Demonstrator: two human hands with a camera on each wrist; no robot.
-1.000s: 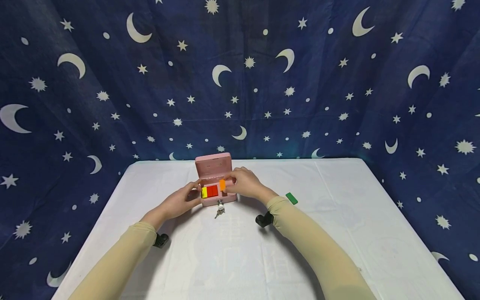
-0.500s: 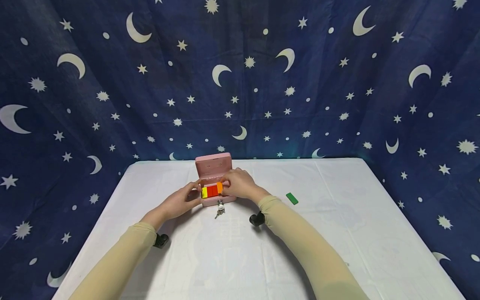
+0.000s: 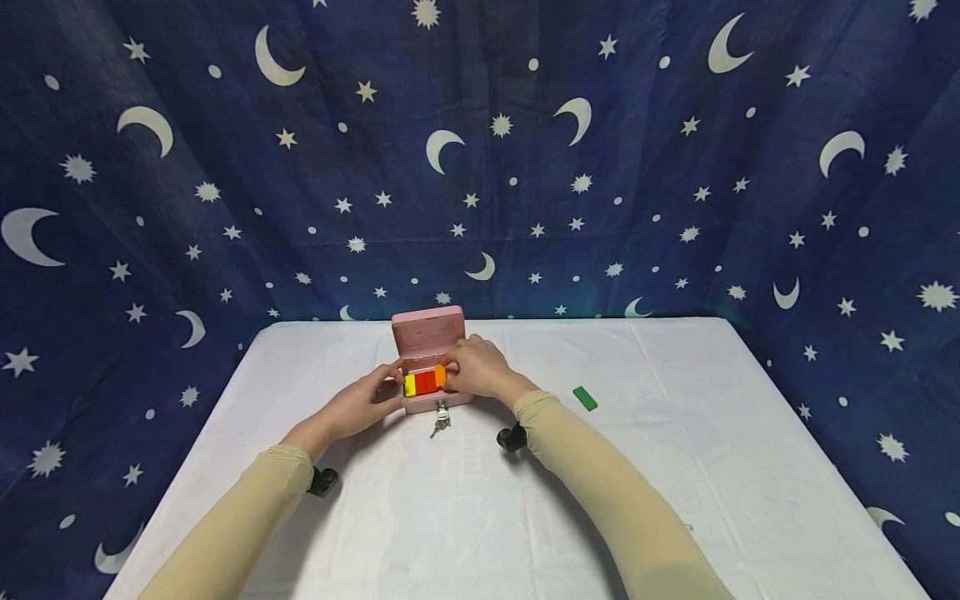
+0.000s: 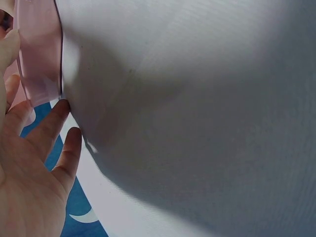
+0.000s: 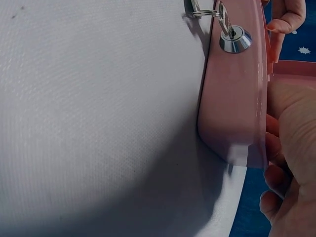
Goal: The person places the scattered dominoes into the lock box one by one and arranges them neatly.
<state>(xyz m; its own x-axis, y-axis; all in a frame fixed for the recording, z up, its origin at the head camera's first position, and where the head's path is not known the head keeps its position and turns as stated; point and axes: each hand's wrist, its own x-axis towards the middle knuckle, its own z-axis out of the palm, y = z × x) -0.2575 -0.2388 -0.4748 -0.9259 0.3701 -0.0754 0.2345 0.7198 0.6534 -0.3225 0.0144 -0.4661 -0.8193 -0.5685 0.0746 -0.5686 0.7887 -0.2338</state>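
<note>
A pink metal cash box [image 3: 418, 406] stands on the table with its lid raised. Side by side inside it are a yellow domino block [image 3: 409, 385] and red domino blocks [image 3: 425, 382]. My right hand [image 3: 480, 367] reaches in from the right and pinches an orange domino block [image 3: 440, 376] against the right end of the row. At the box's left end, my left hand [image 3: 358, 403] holds the side wall, thumb and fingers about the rim. In the left wrist view, its outer fingers [image 4: 67, 155] stick out past the box. The right fingertips are partly hidden behind the wall in the right wrist view.
Keys [image 3: 440, 426] hang from the lock [image 5: 235, 40] on the box's front. A green domino block [image 3: 585, 398] lies on the white tablecloth [image 3: 465, 517], right of the right hand. Behind the table hangs a dark blue curtain [image 3: 480, 167] with moons and stars.
My right hand has moved left and slightly down, bringing the orange domino block up beside the red ones. Over the last half second it has barely moved. My left hand has stayed put.
</note>
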